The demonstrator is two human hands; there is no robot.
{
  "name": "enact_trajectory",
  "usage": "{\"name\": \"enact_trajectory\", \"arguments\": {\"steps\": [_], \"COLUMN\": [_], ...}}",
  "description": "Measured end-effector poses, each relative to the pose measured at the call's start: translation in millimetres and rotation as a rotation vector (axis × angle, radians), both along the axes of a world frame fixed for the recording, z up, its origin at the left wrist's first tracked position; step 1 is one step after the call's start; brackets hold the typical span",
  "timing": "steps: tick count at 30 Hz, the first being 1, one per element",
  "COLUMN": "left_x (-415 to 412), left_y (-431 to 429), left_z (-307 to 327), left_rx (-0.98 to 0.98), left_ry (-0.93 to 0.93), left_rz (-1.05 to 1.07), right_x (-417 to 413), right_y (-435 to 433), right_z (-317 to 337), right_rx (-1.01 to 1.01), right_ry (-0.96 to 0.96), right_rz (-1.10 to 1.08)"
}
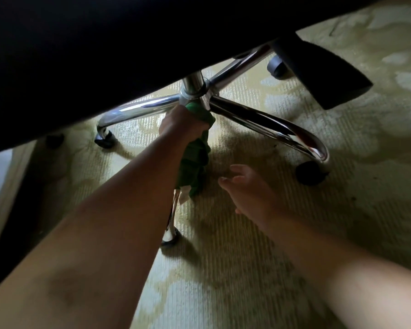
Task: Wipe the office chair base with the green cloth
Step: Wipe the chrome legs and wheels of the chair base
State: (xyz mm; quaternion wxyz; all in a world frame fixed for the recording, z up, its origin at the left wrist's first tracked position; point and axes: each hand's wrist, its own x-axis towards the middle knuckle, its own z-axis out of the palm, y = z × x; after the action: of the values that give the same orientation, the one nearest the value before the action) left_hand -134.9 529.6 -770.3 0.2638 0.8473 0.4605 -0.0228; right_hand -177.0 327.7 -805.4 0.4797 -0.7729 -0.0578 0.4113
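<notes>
1. Left hand (178,122) reaches in, fingers clamped on the green cloth (195,160).
2. The cloth is bunched against the hub of the chrome office chair base (259,119), and its tail hangs down along the near leg.
3. Right hand (249,193) hovers over the carpet (247,269), fingers loosely apart, holding nothing.

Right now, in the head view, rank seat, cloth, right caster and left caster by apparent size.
1. seat
2. cloth
3. right caster
4. left caster, which is farther off, so the casters' real sizes may match.
</notes>
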Motion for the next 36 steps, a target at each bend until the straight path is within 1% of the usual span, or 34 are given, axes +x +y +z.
{"name": "enact_trajectory", "arguments": {"steps": [3, 7, 10, 13, 18, 21, 24, 26, 29, 31, 34, 36], "left_x": [-2, -13, -28, -41, -61, -68, -75, -82, -96, -98, -101, -101], "left_y": [-3, -7, -14, -18, -13, -5, 11, 23, 22, 12, -6, -11], "left_z": [-1, -6, -6, -3, -2, 4, 16, 17, 14, 5, -7, -11], "left_rx": [0.037, 0.154, 0.187, 0.190, 0.095, -0.004, -0.173, -0.253, -0.348, -0.291, -0.060, 0.021], "left_ry": [0.064, 0.143, 0.201, 0.267, 0.302, 0.233, 0.134, 0.182, 0.319, 0.316, 0.267, 0.255], "left_rz": [-0.036, -0.159, -0.218, -0.277, -0.258, -0.260, -0.112, -0.099, -0.168, -0.195, -0.165, -0.157], "right_x": [2, -1, -8, -18, -35, -46, -55, -58, -62, -63, -60, -56], "right_y": [2, 8, 11, 14, 23, 36, 44, 45, 44, 44, 45, 46], "right_z": [5, 8, 11, 18, 24, 24, 25, 24, 24, 25, 28, 30], "right_rx": [0.002, 0.008, 0.026, -0.024, -0.013, -0.018, -0.002, 0.046, 0.102, 0.112, 0.138, 0.176], "right_ry": [-0.001, 0.022, 0.029, 0.057, 0.051, 0.030, 0.025, 0.036, 0.041, 0.053, 0.091, 0.119], "right_rz": [0.019, 0.022, 0.052, 0.096, 0.158, 0.163, 0.138, 0.133, 0.156, 0.173, 0.160, 0.126]}}
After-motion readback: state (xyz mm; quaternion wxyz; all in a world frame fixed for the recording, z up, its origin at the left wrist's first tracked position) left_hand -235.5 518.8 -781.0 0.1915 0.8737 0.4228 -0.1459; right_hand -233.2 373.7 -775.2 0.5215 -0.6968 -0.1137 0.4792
